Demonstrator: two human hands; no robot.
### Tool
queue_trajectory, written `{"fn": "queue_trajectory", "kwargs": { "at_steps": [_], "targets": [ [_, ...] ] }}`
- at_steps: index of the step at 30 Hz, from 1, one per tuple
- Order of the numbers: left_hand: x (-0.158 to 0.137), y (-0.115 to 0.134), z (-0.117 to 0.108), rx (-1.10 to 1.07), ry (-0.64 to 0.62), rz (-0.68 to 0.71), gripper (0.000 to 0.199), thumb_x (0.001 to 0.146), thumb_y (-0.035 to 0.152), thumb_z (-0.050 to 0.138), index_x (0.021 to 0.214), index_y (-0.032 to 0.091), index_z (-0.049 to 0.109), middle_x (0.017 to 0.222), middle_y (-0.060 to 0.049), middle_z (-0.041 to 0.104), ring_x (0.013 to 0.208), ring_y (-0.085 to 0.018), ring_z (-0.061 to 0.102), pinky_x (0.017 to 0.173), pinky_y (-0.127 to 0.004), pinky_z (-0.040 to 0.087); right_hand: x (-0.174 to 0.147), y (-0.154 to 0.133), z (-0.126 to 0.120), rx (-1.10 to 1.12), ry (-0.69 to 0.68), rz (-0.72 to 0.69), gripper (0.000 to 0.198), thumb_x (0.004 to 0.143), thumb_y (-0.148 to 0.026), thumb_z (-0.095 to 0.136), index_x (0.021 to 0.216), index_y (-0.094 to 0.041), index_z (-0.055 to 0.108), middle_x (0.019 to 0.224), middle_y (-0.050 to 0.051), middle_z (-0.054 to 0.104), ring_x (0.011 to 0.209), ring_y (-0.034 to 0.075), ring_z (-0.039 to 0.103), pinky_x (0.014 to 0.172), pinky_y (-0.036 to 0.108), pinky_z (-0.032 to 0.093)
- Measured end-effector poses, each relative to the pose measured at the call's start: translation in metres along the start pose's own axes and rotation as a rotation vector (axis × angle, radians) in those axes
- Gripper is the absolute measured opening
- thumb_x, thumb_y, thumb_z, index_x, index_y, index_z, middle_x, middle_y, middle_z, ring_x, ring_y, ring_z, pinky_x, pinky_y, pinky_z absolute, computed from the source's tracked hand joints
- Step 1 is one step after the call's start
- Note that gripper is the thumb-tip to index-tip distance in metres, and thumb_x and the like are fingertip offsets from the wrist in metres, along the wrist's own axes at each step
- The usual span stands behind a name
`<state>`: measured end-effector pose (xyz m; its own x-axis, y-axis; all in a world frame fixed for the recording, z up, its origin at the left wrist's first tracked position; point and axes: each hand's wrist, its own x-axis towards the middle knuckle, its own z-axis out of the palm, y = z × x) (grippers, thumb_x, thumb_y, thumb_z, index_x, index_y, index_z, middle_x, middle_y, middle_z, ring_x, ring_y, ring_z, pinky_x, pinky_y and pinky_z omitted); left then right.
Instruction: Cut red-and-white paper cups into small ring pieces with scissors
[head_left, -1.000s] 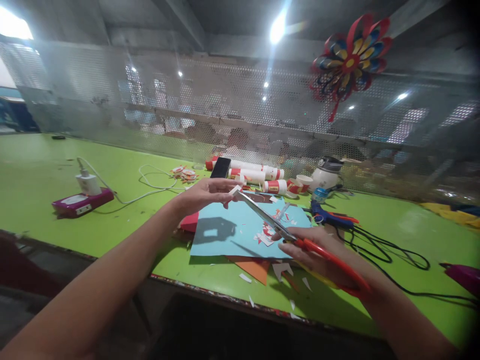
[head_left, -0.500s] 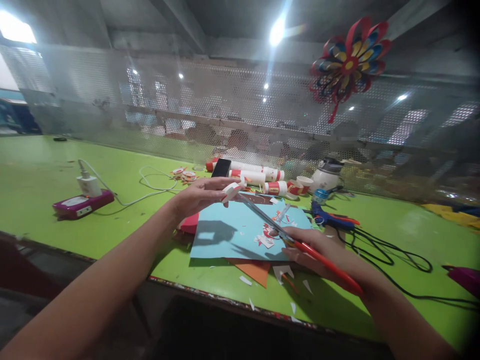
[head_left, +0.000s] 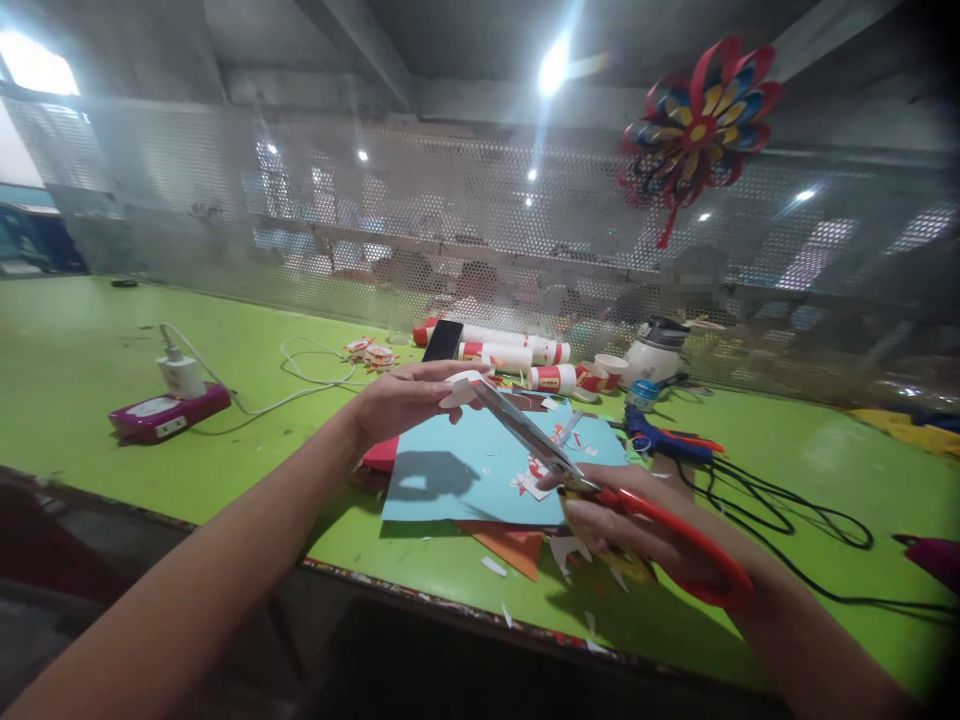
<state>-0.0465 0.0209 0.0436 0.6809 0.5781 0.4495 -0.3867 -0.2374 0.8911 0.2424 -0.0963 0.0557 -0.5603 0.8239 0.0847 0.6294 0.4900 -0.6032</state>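
Note:
My left hand (head_left: 401,400) pinches a small white piece of paper cup (head_left: 461,388) above the table. My right hand (head_left: 630,515) is wrapped round red-handled scissors (head_left: 529,435), whose blades point up and left. Their tips reach the edge of the cup piece; whether they touch it I cannot tell. Below both hands lies a light blue sheet (head_left: 431,500), with red and white paper scraps (head_left: 536,480) on its right part. An orange sheet (head_left: 506,548) sticks out from under its front edge.
Stacked paper cups (head_left: 499,355) lie behind the hands beside a black phone (head_left: 442,341). At right are a blue glue gun (head_left: 667,438) with a black cord and a white jug (head_left: 654,352). A purple power strip (head_left: 169,412) sits at left on the green table (head_left: 247,460).
The scissors have turned in my right hand, so their red handle loops show more. The cup piece has tilted in my left hand, showing less red.

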Motion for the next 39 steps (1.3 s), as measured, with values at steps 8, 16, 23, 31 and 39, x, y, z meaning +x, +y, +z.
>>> {"fn": "queue_trajectory", "kwargs": {
  "at_steps": [8,16,23,31,39],
  "targets": [
    [0.001,-0.004,0.007,-0.042,0.022,-0.033,0.046,0.083,0.028,0.062,0.126,0.015,0.058,0.100,-0.016,0.067,0.091,-0.023,0.060,0.066,-0.028,0.044,-0.005,-0.004,0.002,0.231,0.019,0.023,0.039,0.095,-0.047,0.042,0.071,-0.020,0.057,0.068,0.001,0.059,0.063,0.013,0.056,0.060,0.024,0.046],
    [0.003,-0.019,0.009,-0.114,0.110,-0.060,0.042,0.088,0.043,0.055,0.111,0.010,0.066,0.084,-0.013,0.066,0.066,-0.014,0.055,0.060,-0.026,0.041,-0.005,-0.008,-0.004,0.240,0.041,0.110,0.029,0.085,-0.053,0.054,0.081,-0.029,0.070,0.070,0.006,0.066,0.065,0.024,0.061,0.058,0.034,0.052],
    [0.006,-0.016,0.013,-0.191,0.166,-0.062,0.038,0.092,0.039,0.048,0.120,0.016,0.061,0.110,-0.017,0.064,0.083,-0.020,0.057,0.061,-0.027,0.042,-0.012,-0.003,0.013,0.309,0.072,0.252,0.041,0.088,-0.053,0.049,0.115,-0.026,0.063,0.079,0.006,0.067,0.075,0.023,0.064,0.071,0.034,0.054],
    [0.008,-0.018,0.015,-0.267,0.224,-0.128,0.036,0.096,0.032,0.039,0.114,0.013,0.063,0.096,-0.012,0.061,0.079,-0.018,0.056,0.059,-0.025,0.041,0.001,-0.017,0.009,0.420,0.049,0.258,0.044,0.088,-0.057,0.048,0.083,-0.019,0.068,0.069,0.005,0.063,0.068,0.017,0.060,0.068,0.029,0.052],
    [0.009,-0.017,0.016,-0.300,0.223,-0.134,0.035,0.095,0.030,0.039,0.112,0.013,0.064,0.105,-0.014,0.059,0.080,-0.019,0.055,0.059,-0.027,0.041,0.003,-0.009,0.009,0.503,-0.002,0.287,0.040,0.092,-0.052,0.045,0.097,-0.019,0.068,0.077,0.005,0.064,0.074,0.018,0.063,0.068,0.030,0.052]
  ]
}}
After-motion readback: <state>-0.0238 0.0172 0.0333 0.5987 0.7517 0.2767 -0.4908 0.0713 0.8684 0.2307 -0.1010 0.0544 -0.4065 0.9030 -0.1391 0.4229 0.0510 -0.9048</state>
